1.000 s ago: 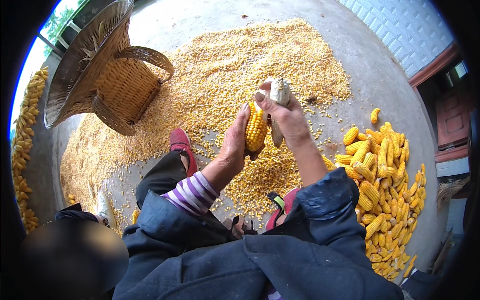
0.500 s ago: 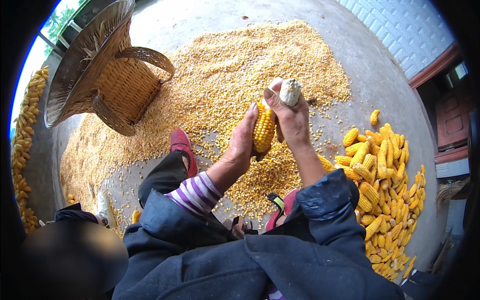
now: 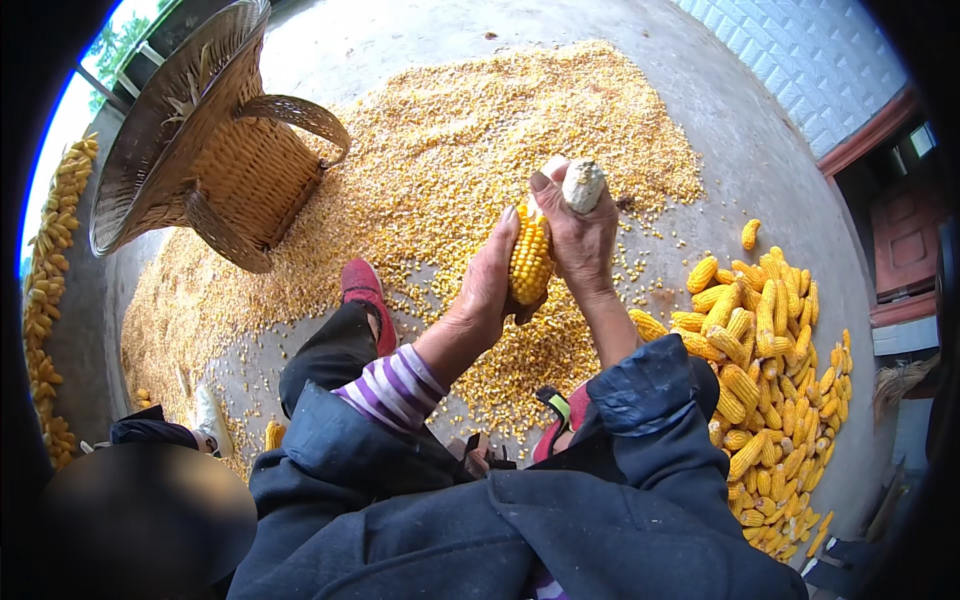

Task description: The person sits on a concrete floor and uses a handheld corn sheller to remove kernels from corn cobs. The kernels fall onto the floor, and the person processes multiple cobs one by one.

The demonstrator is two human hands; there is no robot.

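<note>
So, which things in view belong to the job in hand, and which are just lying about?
Part of the job:
yellow ear in the left fingers
bare cob in the right fingers
loose kernels on the floor
heaped ears at right, apparently

Seemingly just lying about:
wicker basket
bristly bundle near the right edge

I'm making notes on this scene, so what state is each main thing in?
Ear of corn: held, kernels on its visible side
Pale cob: held, looks stripped
Left hand: closed on the ear
Right hand: closed around the cob
Loose kernels: spread over the floor
Pile of ears: heaped, kernels on
Woven basket: standing among kernels, some pale pieces inside
</note>
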